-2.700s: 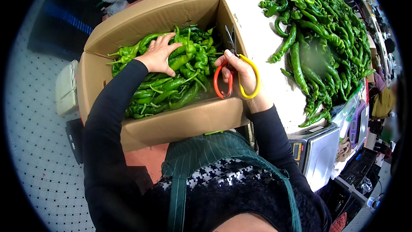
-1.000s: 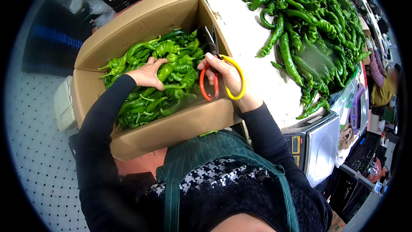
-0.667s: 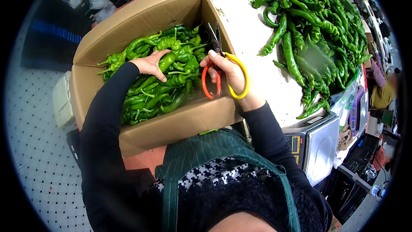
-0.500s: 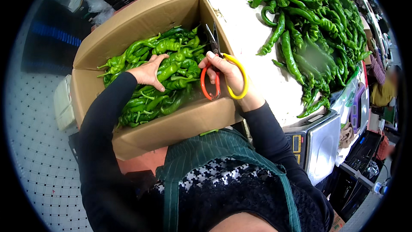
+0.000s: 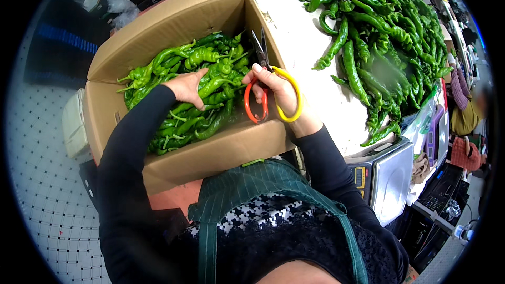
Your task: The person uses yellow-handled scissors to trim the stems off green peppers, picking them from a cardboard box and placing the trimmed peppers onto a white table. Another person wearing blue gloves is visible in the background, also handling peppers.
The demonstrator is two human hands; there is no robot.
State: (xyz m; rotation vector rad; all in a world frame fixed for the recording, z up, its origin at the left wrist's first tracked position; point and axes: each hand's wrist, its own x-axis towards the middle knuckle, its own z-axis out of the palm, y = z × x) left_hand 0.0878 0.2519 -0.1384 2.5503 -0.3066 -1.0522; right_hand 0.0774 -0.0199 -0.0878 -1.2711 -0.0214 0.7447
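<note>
Long, curled green peppers [image 5: 213, 87] fill a cardboard box [image 5: 210, 150] in front of me. My left hand [image 5: 188, 88] rests on these peppers with thumb and forefinger spread; its other fingertips are hidden. Over the box's right side, my right hand [image 5: 279, 92] is closed on scissors [image 5: 248, 106] with one red and one yellow handle. The scissors' dark blades point away from me and stand slightly apart, with nothing between them.
A large heap of green peppers [image 5: 389, 47] covers the white tabletop [image 5: 294, 26] to the right. A scale with a metal plate [image 5: 393, 179] stands near it. A cut green stem [image 5: 253, 162] lies on my apron. White folded material [image 5: 75, 123] sits left of the box.
My left hand has shifted slightly to the right over the peppers, and some peppers beneath it have moved. My right hand holds the scissors in nearly the same place.
</note>
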